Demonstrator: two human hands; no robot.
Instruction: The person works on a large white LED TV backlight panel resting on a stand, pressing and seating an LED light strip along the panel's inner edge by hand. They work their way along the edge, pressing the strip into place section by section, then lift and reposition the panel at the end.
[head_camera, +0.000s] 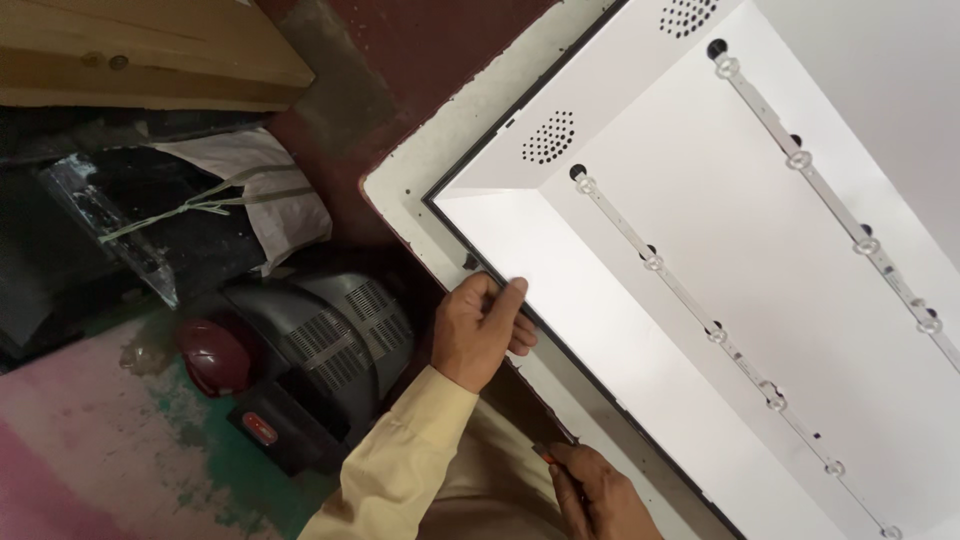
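White backlight panel (760, 300) runs diagonally; left hand (480, 330) pinches its black frame edge (540, 330), nearer than right hand (600, 495), clamped on a small tool (548, 456).

We are seeing a red helmet (213, 357) lying beside a dark grey ribbed casing (325, 330), a tied white sack (262, 190) sitting above it, and wooden boards (140, 50) resting along the top.

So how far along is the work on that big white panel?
The white reflector sheet and its light strips lie bare, so the front layers look already off. The left hand grips the black frame edge; the right hand holds a small tool against it. The frame is not yet off.
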